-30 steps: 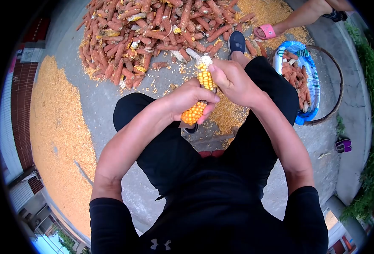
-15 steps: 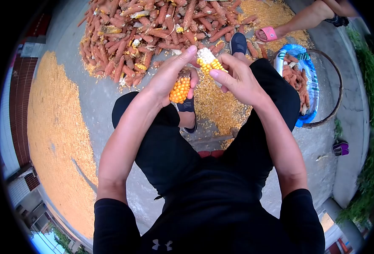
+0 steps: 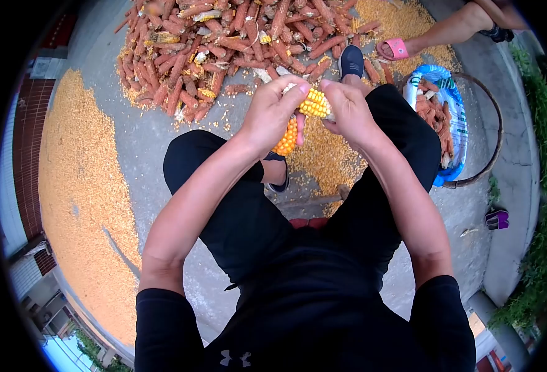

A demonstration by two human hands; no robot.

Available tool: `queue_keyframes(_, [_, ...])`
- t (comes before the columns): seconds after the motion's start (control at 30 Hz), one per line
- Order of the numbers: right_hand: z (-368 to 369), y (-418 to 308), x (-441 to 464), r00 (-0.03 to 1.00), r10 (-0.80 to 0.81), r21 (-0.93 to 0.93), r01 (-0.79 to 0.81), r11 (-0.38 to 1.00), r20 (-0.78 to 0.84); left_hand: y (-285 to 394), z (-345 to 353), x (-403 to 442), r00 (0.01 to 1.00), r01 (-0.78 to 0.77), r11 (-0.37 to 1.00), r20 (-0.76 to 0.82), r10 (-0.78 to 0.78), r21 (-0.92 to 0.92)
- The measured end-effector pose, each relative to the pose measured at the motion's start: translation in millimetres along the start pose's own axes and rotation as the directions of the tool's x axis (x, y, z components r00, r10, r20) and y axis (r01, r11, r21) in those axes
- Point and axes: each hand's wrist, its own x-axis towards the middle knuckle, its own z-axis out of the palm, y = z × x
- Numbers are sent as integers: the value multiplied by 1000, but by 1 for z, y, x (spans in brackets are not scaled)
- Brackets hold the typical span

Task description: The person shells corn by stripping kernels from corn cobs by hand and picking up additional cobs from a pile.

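Observation:
Between my two hands is a partly shelled yellow corn cob point(image 3: 314, 103), with kernels on its middle and pale bare cob at its ends. My left hand point(image 3: 267, 115) is closed, its thumb against the left end of this cob. Below that thumb, an orange corn cob point(image 3: 286, 141) full of kernels is held in the same hand's lower fingers, its upper part hidden. My right hand point(image 3: 351, 116) is closed around the right end of the yellow cob, thumb on top. Loose kernels point(image 3: 323, 158) lie on the ground beneath my hands.
Ahead is a big heap of reddish shelled cobs point(image 3: 224, 53). At right stands a basket point(image 3: 462, 133) with a blue-white liner, cobs inside and a hoop handle. Spread kernels point(image 3: 84, 204) cover the ground at left. Another person's foot in a pink slipper point(image 3: 393, 49) is at upper right.
The hands have come closer together. The yellow cob has turned more level, and my left thumb now presses at its left end. The orange cob has shifted right with my left hand.

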Motion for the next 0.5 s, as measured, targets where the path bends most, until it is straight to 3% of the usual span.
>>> queue_keyframes(0.03, [-1, -2, 0, 998, 60, 50, -61, 997, 13, 1, 1, 1, 1000, -3, 1000, 0, 3, 17])
queue_keyframes(0.13, [-1, -8, -2, 998, -10, -236, -5, 972, -64, 2, -1, 4, 997, 56, 995, -58, -51, 80])
queue_keyframes(0.17, [1, -7, -3, 985, -163, -425, 125, 897, -53, 2, -2, 4, 996, 74, 994, -62, -69, 80])
queue_keyframes(0.23, [4, -4, -3, 897, -438, -730, 336, 595, 56, 1, 0, 5, 992, 112, 990, -68, -106, 83])
queue_keyframes(0.33, [7, -8, -4, 914, -406, -554, 332, 763, -13, -6, 6, 3, 994, 50, 998, -98, -46, 38])
queue_keyframes(0.5, [7, 6, 7, 986, -144, -374, 102, 922, -88, -14, 6, 0, 986, 120, 991, -119, -113, 55])
